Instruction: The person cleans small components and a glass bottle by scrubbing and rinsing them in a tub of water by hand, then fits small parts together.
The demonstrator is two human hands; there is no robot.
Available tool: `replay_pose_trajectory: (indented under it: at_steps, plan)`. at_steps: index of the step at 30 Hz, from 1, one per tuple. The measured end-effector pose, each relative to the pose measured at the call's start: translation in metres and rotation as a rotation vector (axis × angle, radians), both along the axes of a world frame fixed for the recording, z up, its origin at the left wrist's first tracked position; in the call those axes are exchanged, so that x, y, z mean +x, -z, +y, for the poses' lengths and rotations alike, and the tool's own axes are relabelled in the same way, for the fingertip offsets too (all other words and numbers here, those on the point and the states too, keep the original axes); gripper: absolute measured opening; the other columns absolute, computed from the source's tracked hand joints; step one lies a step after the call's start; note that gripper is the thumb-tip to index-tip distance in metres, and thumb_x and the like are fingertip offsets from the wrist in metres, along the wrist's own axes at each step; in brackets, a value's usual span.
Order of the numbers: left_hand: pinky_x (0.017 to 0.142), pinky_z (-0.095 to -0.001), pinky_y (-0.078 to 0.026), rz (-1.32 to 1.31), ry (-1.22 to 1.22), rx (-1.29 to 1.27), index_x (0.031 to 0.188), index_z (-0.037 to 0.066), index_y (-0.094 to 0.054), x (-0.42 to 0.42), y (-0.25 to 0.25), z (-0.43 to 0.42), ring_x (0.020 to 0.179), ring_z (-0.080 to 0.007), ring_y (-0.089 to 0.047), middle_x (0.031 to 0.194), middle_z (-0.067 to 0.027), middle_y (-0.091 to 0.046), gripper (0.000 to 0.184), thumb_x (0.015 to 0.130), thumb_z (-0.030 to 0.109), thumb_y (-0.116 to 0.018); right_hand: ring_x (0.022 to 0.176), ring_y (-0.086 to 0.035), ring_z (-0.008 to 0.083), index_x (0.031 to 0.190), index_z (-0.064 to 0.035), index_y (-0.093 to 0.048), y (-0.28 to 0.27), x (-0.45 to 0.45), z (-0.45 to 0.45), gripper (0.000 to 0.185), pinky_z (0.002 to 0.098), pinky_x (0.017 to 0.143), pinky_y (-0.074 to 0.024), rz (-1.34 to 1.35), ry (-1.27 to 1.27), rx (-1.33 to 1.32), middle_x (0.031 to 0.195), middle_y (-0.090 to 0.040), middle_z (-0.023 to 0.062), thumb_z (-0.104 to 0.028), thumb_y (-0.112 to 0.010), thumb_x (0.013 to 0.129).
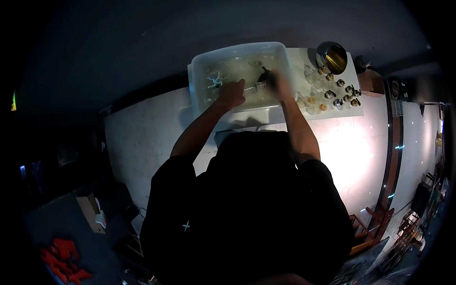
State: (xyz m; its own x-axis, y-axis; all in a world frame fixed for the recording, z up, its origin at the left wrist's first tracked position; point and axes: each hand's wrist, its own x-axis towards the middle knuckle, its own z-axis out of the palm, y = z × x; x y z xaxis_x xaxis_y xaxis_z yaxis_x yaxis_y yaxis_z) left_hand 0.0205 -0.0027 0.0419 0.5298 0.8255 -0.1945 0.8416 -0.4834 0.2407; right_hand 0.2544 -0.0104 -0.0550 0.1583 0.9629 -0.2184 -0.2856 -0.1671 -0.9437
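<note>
A translucent plastic tub (194,97) of cloudy water stands on a white table. My left hand (232,93) is over the middle of the tub, its fingers bent around one end of a clear, slender object (254,88) that looks like glass. At the other end of it is my right hand (279,86), blurred by motion; what its fingers hold is smeared. A dark item (264,74) shows just beside my right hand. Pale blue-white pieces (215,80) lie in the water at the tub's left side.
Several clear bottles with metallic or amber tops (329,94) are grouped on the white table (354,110) right of the tub. Behind them sits a shiny round bowl (332,58). A cardboard box (371,83) is beyond the table's right end. Wooden chairs (363,233) stand at lower right.
</note>
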Motion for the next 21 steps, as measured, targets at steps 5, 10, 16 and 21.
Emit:
replay_pose_trajectory:
  at_steps: [5, 10, 16, 21]
  plan:
    - [0.044, -0.0324, -0.045, -0.498, -0.263, -0.818, 0.080, 0.005, -0.055, 0.005, 0.013, 0.002, 0.054, -0.0177, -0.062, 0.064, -0.0070, -0.059, 0.026, 0.063, 0.008, -0.075, 0.069, -0.064, 0.0133, 0.096, -0.0073, -0.067, -0.019, -0.023, -0.005, 0.019, 0.0260, 0.062, -0.0536, -0.050, 0.131, 0.207, 0.087, -0.067, 0.0044, -0.026, -0.062, 0.095]
    - [0.043, -0.0282, -0.042, -0.521, -0.425, -0.877, 0.088, 0.004, -0.057, 0.012, 0.008, -0.004, 0.050, -0.0129, -0.057, 0.062, -0.0054, -0.058, 0.029, 0.063, 0.004, -0.073, 0.074, -0.068, 0.0189, 0.103, -0.0043, -0.064, -0.077, -0.041, -0.019, 0.021, 0.0321, 0.067, -0.0595, 0.369, -0.025, -0.054, 0.097, -0.068, 0.0088, -0.023, -0.057, 0.097]
    - [0.072, -0.0486, -0.053, -0.304, -0.214, -0.274, 0.099, 0.002, -0.064, 0.004, -0.003, -0.014, 0.080, -0.0423, -0.067, 0.085, -0.0192, -0.069, 0.040, 0.062, 0.017, -0.071, 0.082, -0.069, 0.0240, 0.112, -0.0015, -0.060, -0.006, -0.059, 0.014, 0.028, 0.0387, 0.070, -0.0607, 0.304, 0.050, 0.131, 0.098, -0.068, 0.0110, -0.025, -0.050, 0.099]
    - [0.069, -0.0497, -0.051, -0.337, -0.219, -0.196, 0.098, 0.003, -0.057, -0.006, 0.009, -0.010, 0.083, -0.0428, -0.066, 0.083, -0.0213, -0.066, 0.042, 0.061, 0.019, -0.072, 0.094, -0.068, 0.0301, 0.116, -0.0021, -0.058, -0.010, -0.072, 0.023, 0.037, 0.0467, 0.082, -0.0594, 0.618, 0.116, 0.092, 0.106, -0.067, 0.0149, -0.025, -0.032, 0.103]
